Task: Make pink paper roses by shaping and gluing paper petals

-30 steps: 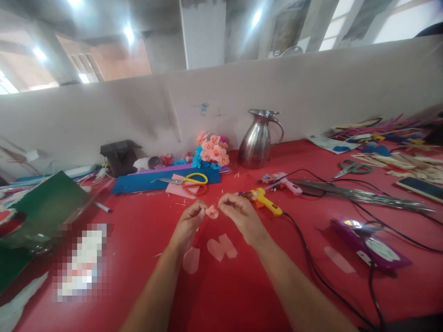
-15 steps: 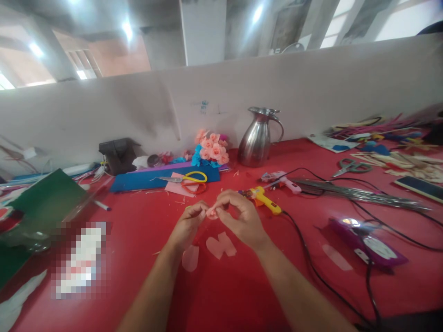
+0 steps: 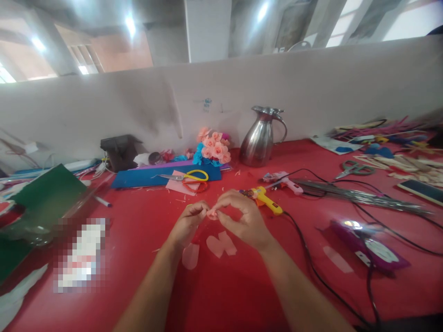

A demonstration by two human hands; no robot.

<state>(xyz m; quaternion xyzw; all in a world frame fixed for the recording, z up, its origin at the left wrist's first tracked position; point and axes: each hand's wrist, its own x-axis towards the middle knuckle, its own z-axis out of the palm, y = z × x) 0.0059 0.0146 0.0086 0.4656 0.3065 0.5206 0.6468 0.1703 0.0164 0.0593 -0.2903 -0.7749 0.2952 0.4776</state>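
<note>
A small pink paper flower (image 3: 212,214) is pinched between my two hands above the red table. My left hand (image 3: 190,221) grips its left edge with thumb and fingers. My right hand (image 3: 244,219) closes on its right side, and the fingers partly cover it. Below them lie a rounded pink petal (image 3: 190,256) and two more pink petals (image 3: 221,244) close together. Just beyond my right hand rests a yellow glue gun (image 3: 266,200) with a black cord.
Scissors (image 3: 195,176) with yellow and red handles lie on a blue sheet (image 3: 138,180). Behind stand a pink flower bunch (image 3: 215,146) and a steel jug (image 3: 259,138). Right are a pink glue gun (image 3: 290,184), wires (image 3: 363,196), cords and a purple box (image 3: 370,249). Green sheets (image 3: 48,193) lie left.
Both hands stay at nearly the same place, still pinching the pink flower. The whole view has shifted very slightly; nothing was let go or picked up.
</note>
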